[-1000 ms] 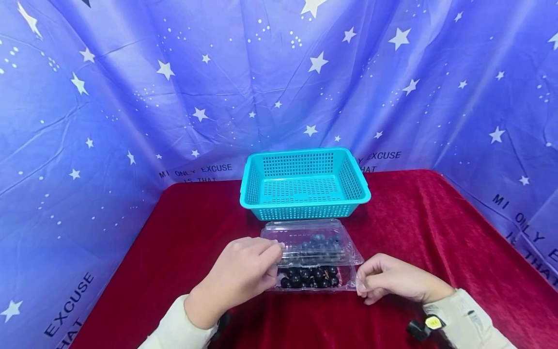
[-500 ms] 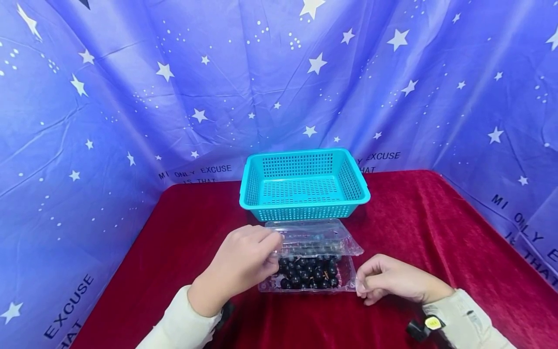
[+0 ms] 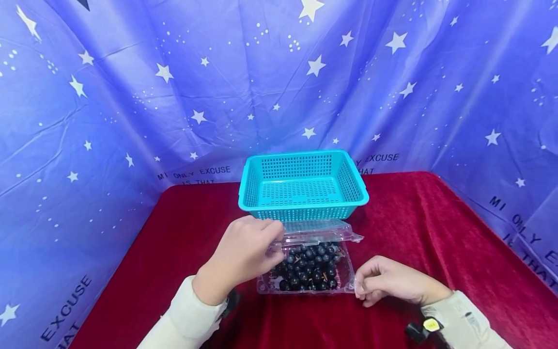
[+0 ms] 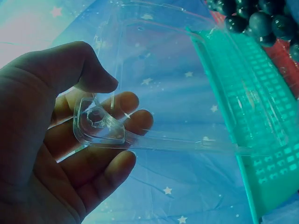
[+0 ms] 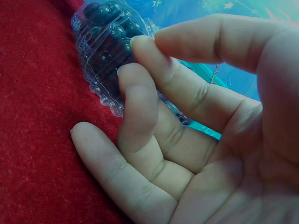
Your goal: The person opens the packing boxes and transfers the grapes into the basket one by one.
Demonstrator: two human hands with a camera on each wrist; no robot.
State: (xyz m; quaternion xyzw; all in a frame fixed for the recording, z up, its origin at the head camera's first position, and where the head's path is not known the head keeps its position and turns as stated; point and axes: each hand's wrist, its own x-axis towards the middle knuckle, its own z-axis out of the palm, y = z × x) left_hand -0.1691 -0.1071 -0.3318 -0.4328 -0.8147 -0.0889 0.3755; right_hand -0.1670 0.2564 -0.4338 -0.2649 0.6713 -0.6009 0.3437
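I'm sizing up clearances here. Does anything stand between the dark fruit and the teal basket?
Yes: the partly raised clear lid stands between the dark fruit and the teal basket, its near left corner pinched by the left hand. In the head view, nothing else visible lies between them except the clear container itself.

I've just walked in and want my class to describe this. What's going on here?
A person's left hand pinches a corner of a clear lid, holding it up and tilted. The right hand seems to pinch the near right corner of the plastic box. Dark round fruit lies inside, partly uncovered. A turquoise basket stands behind the box on red cloth.
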